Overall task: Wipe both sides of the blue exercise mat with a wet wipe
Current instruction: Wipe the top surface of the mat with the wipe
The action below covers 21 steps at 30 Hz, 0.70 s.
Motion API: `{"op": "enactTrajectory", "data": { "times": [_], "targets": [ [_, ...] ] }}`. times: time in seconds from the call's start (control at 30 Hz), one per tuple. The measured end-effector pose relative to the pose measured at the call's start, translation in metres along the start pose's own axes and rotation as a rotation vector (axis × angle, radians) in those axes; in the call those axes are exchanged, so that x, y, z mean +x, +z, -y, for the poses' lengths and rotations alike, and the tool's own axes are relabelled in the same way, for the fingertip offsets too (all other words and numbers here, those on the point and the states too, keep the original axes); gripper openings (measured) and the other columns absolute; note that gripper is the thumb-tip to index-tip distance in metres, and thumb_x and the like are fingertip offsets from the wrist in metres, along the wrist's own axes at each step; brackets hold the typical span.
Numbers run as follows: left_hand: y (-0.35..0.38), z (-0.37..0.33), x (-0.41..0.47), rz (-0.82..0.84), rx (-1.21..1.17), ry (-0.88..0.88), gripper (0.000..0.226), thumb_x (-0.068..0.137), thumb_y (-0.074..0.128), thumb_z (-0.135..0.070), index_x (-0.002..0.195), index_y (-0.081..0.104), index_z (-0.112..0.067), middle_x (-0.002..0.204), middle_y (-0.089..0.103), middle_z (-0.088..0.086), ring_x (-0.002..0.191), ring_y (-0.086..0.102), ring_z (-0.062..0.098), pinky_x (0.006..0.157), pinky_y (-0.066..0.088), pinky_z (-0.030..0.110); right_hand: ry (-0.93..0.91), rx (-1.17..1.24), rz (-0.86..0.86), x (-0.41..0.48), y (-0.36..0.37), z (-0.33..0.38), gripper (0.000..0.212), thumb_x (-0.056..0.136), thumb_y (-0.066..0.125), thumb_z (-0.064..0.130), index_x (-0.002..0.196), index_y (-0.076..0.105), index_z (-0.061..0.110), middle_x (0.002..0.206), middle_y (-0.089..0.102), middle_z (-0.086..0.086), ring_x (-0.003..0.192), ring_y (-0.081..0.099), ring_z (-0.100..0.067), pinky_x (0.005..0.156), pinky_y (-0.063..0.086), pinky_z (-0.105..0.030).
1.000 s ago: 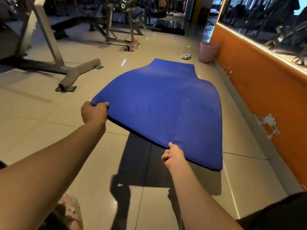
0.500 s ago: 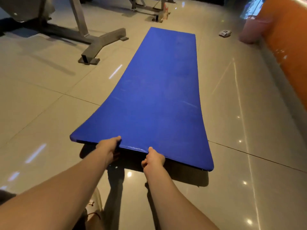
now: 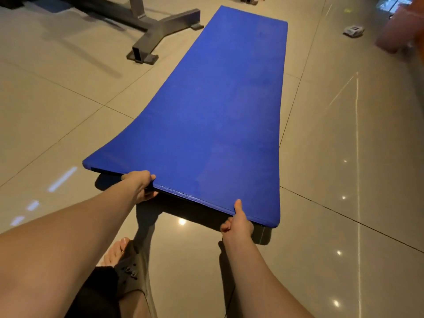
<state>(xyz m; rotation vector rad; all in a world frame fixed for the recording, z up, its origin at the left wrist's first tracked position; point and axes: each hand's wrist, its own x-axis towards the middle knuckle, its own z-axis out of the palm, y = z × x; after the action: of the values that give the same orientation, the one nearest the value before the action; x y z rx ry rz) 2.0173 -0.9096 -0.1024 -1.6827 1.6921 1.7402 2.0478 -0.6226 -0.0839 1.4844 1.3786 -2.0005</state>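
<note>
I see the mat [image 3: 218, 115] stretched lengthwise on the floor [image 3: 344, 157], just right of the machine base [image 3: 158, 35], its near end lifted off the tiles; the left hand [image 3: 140, 187] has fingers curled round that edge; the right hand [image 3: 237, 223] pinches it, thumb on top; it looks light, soft and floppy, so I'd grip the short edge near both corners; a second ago it billowed in mid-air, now it lies nearly flat.
</note>
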Motion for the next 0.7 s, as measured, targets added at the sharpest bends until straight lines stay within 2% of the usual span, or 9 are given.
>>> {"op": "enactTrajectory", "data": {
  "times": [0.07,0.17,0.33,0.4,0.47,0.57,0.7],
  "targets": [
    [-0.002,0.004,0.004,0.003,0.002,0.011,0.050,0.094,0.068,-0.011,0.138,0.044,-0.007,0.121,0.059,0.018,0.084,0.069,0.032,0.044,0.058,0.039,-0.053,-0.041,-0.032,-0.010,0.005,-0.004,0.040,0.088,0.073,0.047,0.094,0.058,0.011,0.065,0.042,-0.004,0.051,0.029,-0.012,0.049,0.032,-0.027],
    [-0.003,0.010,0.012,0.003,-0.033,-0.011,0.049,0.093,0.069,-0.011,0.137,0.046,-0.012,0.121,0.062,0.017,0.089,0.070,0.034,0.046,0.058,0.042,-0.088,-0.061,-0.060,-0.013,0.009,-0.008,0.045,0.086,0.072,0.054,0.100,0.059,0.014,0.075,0.048,-0.005,0.054,0.032,-0.014,0.060,0.037,-0.032],
    [-0.008,0.022,0.024,0.000,-0.108,-0.061,0.049,0.090,0.072,-0.013,0.133,0.049,-0.017,0.122,0.065,0.014,0.090,0.071,0.033,0.050,0.059,0.043,-0.172,-0.067,-0.069,-0.017,0.010,-0.018,0.043,0.086,0.072,0.053,0.103,0.060,0.016,0.083,0.053,-0.005,0.057,0.035,-0.015,0.054,0.037,-0.029],
    [-0.010,0.025,0.011,-0.024,-0.157,-0.065,0.052,0.090,0.071,-0.012,0.135,0.045,-0.017,0.119,0.065,0.013,0.088,0.071,0.031,0.053,0.059,0.043,-0.157,-0.092,-0.064,-0.016,0.008,-0.024,0.042,0.085,0.073,0.053,0.102,0.060,0.016,0.081,0.054,-0.005,0.060,0.041,-0.016,0.055,0.041,-0.029],
    [-0.011,0.033,0.004,-0.072,-0.188,-0.077,0.059,0.092,0.069,-0.009,0.140,0.035,-0.018,0.117,0.061,0.013,0.088,0.068,0.029,0.063,0.061,0.044,-0.106,-0.088,-0.079,-0.018,0.002,-0.040,0.041,0.085,0.074,0.053,0.098,0.060,0.016,0.075,0.053,-0.004,0.060,0.043,-0.017,0.056,0.044,-0.030],
    [-0.013,0.044,0.001,-0.149,-0.224,-0.078,0.072,0.090,0.068,-0.009,0.147,0.025,-0.016,0.122,0.055,0.014,0.094,0.063,0.031,0.073,0.059,0.044,0.001,-0.073,-0.077,-0.011,-0.003,-0.056,0.040,0.086,0.076,0.047,0.087,0.057,0.012,0.060,0.044,-0.002,0.048,0.033,-0.013,0.044,0.033,-0.027],
    [-0.005,0.024,0.005,-0.089,-0.225,-0.018,0.070,0.095,0.067,-0.011,0.149,0.023,-0.014,0.121,0.055,0.014,0.085,0.065,0.028,0.062,0.057,0.041,0.080,0.033,0.047,0.013,0.013,-0.033,0.029,0.091,0.074,0.036,0.089,0.054,0.015,0.059,0.035,0.001,0.044,0.024,-0.010,0.036,0.024,-0.020]
  ]
}}
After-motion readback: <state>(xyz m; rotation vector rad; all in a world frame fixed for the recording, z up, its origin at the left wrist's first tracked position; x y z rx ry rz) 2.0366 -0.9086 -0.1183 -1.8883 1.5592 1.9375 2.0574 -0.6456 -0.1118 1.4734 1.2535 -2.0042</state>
